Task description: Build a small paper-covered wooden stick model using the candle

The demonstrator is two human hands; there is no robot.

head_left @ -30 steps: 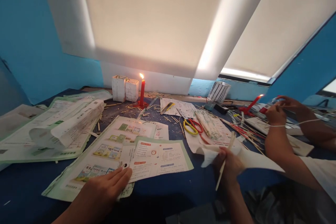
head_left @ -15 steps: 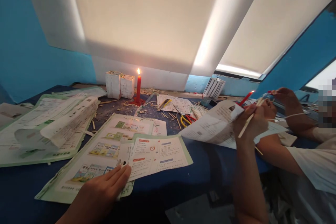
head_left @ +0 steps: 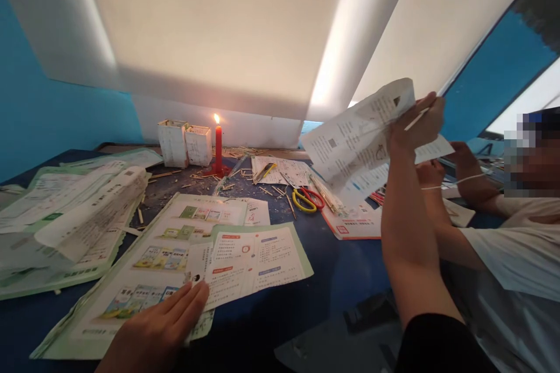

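My left hand (head_left: 164, 323) lies flat, fingers stretched out, on the lower part of a green-edged printed sheet (head_left: 175, 210). Beside its fingertips is a smaller green-edged sheet (head_left: 266, 262), which overlaps the larger one. Raised at the right, my right hand (head_left: 417, 122) has its fingers closed on a white printed paper (head_left: 350, 140) that hangs to the left in the air. A thin pale stick (head_left: 417, 119) shows between the fingers of that hand. Below the raised paper, scissors (head_left: 307, 200) with red and yellow handles rest on the table.
A lit red candle (head_left: 219, 148) stands at the back beside two white boxes (head_left: 172, 143). Crumpled papers (head_left: 87, 215) cover the left side. Small sticks litter the table (head_left: 262, 326). At the right, a person's hands (head_left: 431, 173) are close to my right forearm.
My right hand has risen, lifting the white paper off the table and uncovering a red-edged sheet beneath. The view has shifted slightly right. My left hand stays on the sheet.
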